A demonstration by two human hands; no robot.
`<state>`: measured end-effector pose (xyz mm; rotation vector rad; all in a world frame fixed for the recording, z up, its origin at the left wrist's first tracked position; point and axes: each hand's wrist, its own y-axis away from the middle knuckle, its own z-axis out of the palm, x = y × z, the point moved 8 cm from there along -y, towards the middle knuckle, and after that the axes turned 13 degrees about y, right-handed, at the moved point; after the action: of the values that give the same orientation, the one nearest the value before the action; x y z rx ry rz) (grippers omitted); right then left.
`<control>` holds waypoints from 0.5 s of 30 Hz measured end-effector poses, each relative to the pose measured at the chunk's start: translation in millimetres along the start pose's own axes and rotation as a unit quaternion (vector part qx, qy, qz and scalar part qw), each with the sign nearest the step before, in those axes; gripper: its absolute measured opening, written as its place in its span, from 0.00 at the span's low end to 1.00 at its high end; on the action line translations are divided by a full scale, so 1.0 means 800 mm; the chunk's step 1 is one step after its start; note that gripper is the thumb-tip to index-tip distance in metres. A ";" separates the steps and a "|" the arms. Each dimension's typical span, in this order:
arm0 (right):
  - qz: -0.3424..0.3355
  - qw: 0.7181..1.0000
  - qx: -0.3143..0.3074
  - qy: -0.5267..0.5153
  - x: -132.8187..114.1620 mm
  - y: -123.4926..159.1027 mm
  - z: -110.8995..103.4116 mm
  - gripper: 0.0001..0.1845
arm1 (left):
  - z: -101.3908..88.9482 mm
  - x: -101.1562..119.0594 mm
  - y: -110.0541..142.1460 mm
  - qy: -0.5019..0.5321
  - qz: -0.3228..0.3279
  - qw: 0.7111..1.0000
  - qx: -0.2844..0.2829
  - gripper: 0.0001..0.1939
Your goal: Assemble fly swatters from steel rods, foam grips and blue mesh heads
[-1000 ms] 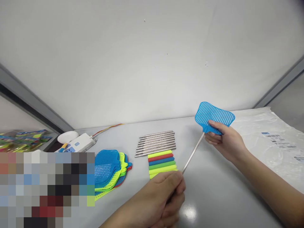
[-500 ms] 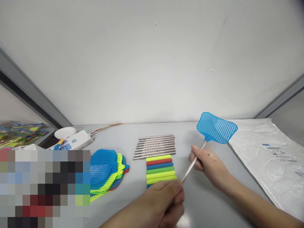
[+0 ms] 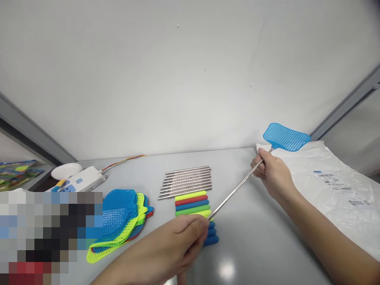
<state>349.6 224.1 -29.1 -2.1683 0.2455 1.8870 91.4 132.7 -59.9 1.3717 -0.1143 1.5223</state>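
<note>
A fly swatter [image 3: 286, 137] with a blue mesh head and a long thin metal rod is held between both hands, head up and to the right. My right hand [image 3: 273, 170] is closed around the rod just below the head. My left hand [image 3: 185, 239] is closed on the lower end of the rod; whatever grip is inside the fist is hidden. Beneath and behind my left hand lies a row of coloured handle tubes [image 3: 192, 201] in yellow, red, blue and green. Beyond them several metal rods [image 3: 187, 180] lie side by side.
Left of the tubes is a stack of swatter heads [image 3: 118, 209] in blue, yellow and red. A white power strip [image 3: 86, 179] and a white round object [image 3: 67, 171] sit at the back left. A white plastic bag [image 3: 335, 178] covers the right side. A wall rises behind.
My hands have drawn apart, and the swatter's metal rod between them is now much longer. The blue head has moved up and right with my right hand; the view has shifted slightly.
</note>
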 end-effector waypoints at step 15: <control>-0.011 0.975 -0.213 0.060 0.024 0.097 0.121 0.32 | -0.031 0.034 0.014 -0.372 0.147 0.893 0.205 0.21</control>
<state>238.1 180.3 -66.9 -2.5462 -0.1799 1.9399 71.7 160.0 -41.3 2.3209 -0.5209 1.2082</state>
